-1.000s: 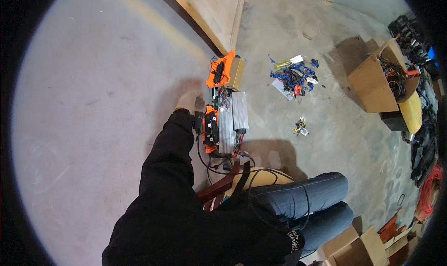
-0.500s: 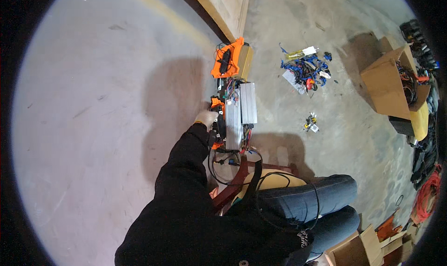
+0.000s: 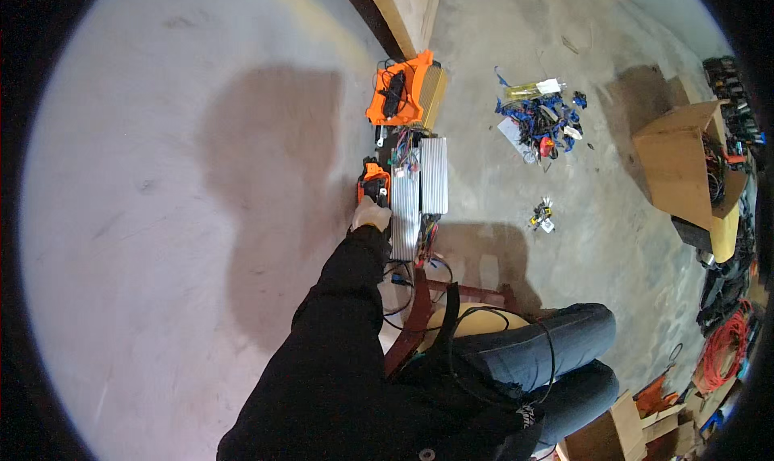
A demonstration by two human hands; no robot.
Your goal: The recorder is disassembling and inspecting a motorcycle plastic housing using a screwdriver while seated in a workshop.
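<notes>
Out on the grey concrete floor (image 3: 121, 267), a pale wooden panel (image 3: 411, 9) stands at the top, and a black sleeve (image 3: 347, 300) runs up from the lower edge, beside legs in blue jeans (image 3: 528, 344). Off to the right sits a cardboard box (image 3: 673, 158) with wiring inside, a coil of red cable (image 3: 721, 348) below it near the rim. Next in size come two ribbed silver casings (image 3: 405, 211) side by side in the centre, coloured wires (image 3: 404, 156) spilling over their upper end, and above them an orange tray (image 3: 416, 98) by a gold casing (image 3: 435, 94). A heap of blue and black wiring (image 3: 536, 122) lies apart to their right. Smaller still, an orange and black part (image 3: 372, 175) lies just left of the silver casings. The left hand (image 3: 372, 215) is at its lower end; the fingertips are hard to make out against the dark middle, so I cannot tell whether they are clamped on it or only resting there. The right hand does not show. Judging progress from how things lie, the pieces are laid out in separate groups, but the coloured wires hang loose; how much is left, the view does not settle. Smallest of all, a yellow and white cluster (image 3: 543, 215) lies alone below the blue and black heap
</notes>
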